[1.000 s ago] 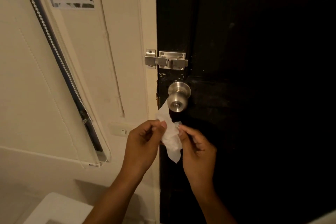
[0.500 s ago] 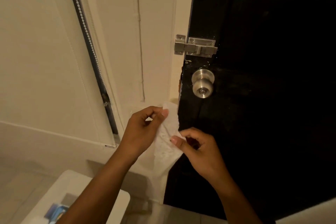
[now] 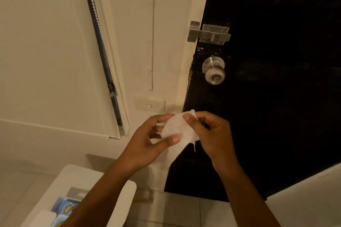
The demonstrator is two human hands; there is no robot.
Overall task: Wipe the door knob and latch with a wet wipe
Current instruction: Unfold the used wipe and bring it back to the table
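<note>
Both hands hold a white wet wipe (image 3: 178,131) low in the view, at about six o'clock from the door knob (image 3: 215,72) and well apart from it. The left hand (image 3: 147,143) pinches the wipe's lower edge between thumb and curled fingers; the right hand (image 3: 212,134) pinches its top corner. The latch (image 3: 210,33) sits at twelve o'clock above the knob on the black door (image 3: 276,97). A wall switch (image 3: 149,105) lies at nine o'clock from the wipe's top.

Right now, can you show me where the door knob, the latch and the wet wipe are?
door knob (image 3: 215,74): head view, on the round front face of the knob.
latch (image 3: 212,34): head view, on the middle of the metal bolt.
wet wipe (image 3: 178,129): head view, on the flat white middle, between both hands.
</note>
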